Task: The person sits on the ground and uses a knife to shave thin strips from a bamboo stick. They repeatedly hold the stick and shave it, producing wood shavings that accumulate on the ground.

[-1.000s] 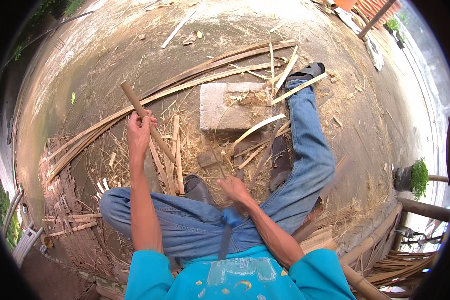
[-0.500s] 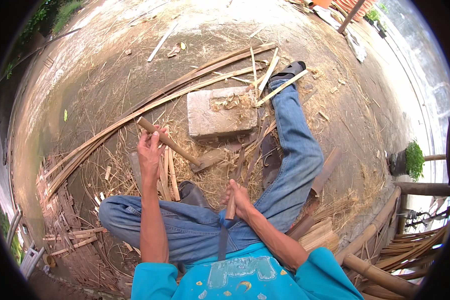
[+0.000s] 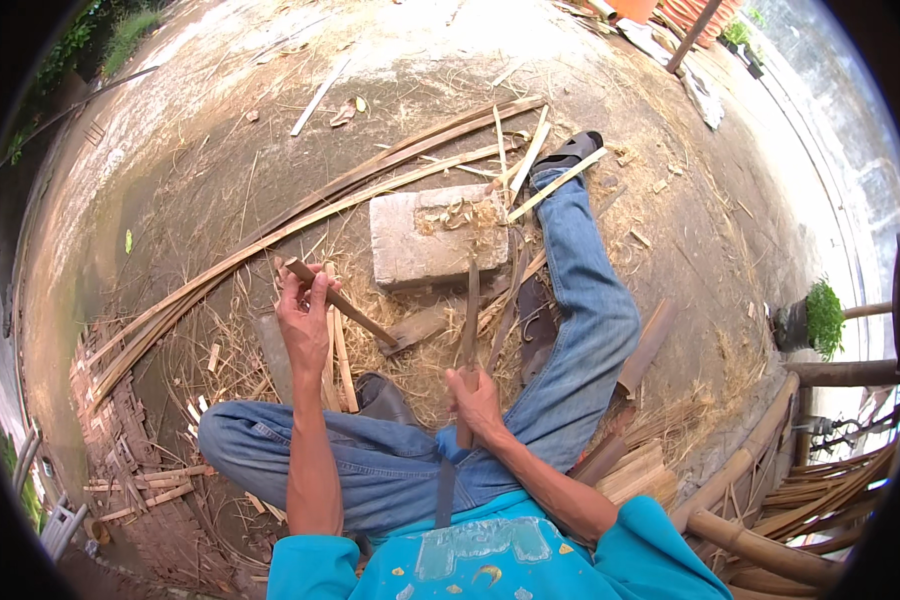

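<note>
My left hand (image 3: 305, 315) pinches a brown bamboo piece (image 3: 345, 300) near its upper end. The piece slants down to the right, its lower end above or against a flat wood scrap (image 3: 417, 327) among the shavings. In my right hand (image 3: 477, 402) a knife (image 3: 471, 318) is gripped by its wooden handle, the dark blade pointing away from me toward the concrete block (image 3: 425, 245). The blade is apart from the bamboo. Between my legs lie pale shavings (image 3: 425, 375) and thin split strips (image 3: 342, 350).
Long bamboo strips (image 3: 300, 215) lie left of the block; shorter pale strips (image 3: 530, 150) lean at its right corner. My jeans-clad right leg (image 3: 580, 260) stretches forward, the left is folded. Bamboo pieces (image 3: 647, 345) lie to the right, near a bamboo rail (image 3: 740, 465) and a potted plant (image 3: 823, 318).
My left hand has turned the bamboo piece, so it shows a narrower side. My right hand has swung the knife up and forward, its tip now nearer the block.
</note>
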The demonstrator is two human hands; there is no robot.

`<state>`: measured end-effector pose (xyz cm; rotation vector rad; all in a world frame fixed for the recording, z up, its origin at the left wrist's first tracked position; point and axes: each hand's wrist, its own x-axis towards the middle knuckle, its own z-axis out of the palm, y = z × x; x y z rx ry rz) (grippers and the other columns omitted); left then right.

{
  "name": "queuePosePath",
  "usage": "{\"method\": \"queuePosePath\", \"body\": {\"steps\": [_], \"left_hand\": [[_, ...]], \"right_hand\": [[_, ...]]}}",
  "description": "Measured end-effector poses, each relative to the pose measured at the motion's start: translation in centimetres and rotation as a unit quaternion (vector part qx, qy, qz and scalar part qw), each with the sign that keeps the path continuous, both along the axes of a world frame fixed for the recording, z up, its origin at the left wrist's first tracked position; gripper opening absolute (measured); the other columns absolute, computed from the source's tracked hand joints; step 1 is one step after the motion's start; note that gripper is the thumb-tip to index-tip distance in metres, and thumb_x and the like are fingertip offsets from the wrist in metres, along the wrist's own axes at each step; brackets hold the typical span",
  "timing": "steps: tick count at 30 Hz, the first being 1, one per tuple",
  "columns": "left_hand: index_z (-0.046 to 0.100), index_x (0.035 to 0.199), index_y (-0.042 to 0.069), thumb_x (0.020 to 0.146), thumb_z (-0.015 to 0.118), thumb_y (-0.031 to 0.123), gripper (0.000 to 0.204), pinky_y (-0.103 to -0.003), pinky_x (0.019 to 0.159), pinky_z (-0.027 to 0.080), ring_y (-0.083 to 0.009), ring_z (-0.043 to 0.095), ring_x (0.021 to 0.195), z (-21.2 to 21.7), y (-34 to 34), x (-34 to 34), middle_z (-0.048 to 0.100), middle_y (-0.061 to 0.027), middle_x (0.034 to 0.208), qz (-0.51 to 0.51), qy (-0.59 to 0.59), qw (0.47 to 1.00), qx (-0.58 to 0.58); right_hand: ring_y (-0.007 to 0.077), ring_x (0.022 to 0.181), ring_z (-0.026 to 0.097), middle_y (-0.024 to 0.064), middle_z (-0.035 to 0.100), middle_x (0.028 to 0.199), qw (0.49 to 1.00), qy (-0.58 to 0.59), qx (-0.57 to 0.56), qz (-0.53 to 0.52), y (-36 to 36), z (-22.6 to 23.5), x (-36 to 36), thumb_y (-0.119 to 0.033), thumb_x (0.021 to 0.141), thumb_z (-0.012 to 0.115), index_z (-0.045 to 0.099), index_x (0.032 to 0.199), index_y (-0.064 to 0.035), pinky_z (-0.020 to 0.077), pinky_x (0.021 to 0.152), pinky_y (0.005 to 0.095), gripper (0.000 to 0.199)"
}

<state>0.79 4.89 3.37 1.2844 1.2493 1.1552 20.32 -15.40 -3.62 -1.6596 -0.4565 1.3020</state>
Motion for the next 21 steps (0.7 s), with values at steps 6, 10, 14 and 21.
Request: {"method": "queuePosePath", "body": {"steps": [6,10,14,21], "left_hand": [[0.059,0.124,0.000,0.109,0.053,0.024,0.029,-0.035,0.090,0.058,-0.0208,0.071,0.109,1.3,-0.4,0.8,0.073,-0.0140,0.111,0.011,0.102,0.994,0.022],[0.058,0.122,0.000,0.111,0.049,0.026,0.030,-0.037,0.096,0.057,-0.0229,0.070,0.113,1.5,0.2,0.9,0.071,-0.0148,0.116,0.000,0.127,0.992,-0.008],[0.056,0.118,0.000,0.111,0.048,0.023,0.025,-0.037,0.094,0.058,-0.0244,0.070,0.112,1.8,0.7,2.1,0.069,-0.0140,0.115,-0.004,0.077,0.997,-0.028],[0.057,0.117,-0.002,0.110,0.050,0.020,0.023,-0.036,0.093,0.060,-0.0221,0.069,0.113,2.4,1.5,2.1,0.069,-0.0134,0.115,0.025,0.085,0.993,-0.075]], "right_hand": [[0.0077,0.057,0.056,-0.0014,0.061,0.070,0.992,-0.121,0.026,-0.035,6.8,0.0,7.2,-0.030,0.093,0.077,0.071,0.098,-0.0038,0.0460,0.052,0.0258,0.028],[0.0081,0.053,0.055,-0.0003,0.065,0.070,0.973,-0.195,-0.005,-0.123,16.6,-3.8,18.2,-0.027,0.091,0.078,0.072,0.102,-0.0026,0.0450,0.047,0.0262,0.028],[0.0121,0.055,0.061,0.0045,0.070,0.075,0.957,-0.243,-0.045,-0.154,24.7,-7.4,26.7,-0.024,0.092,0.078,0.070,0.102,-0.0001,0.0462,0.046,0.0281,0.027],[0.0187,0.055,0.062,0.0097,0.069,0.079,0.965,-0.116,-0.086,-0.221,33.7,-13.1,29.0,-0.024,0.091,0.080,0.067,0.102,0.0018,0.0442,0.046,0.0317,0.031]]}}
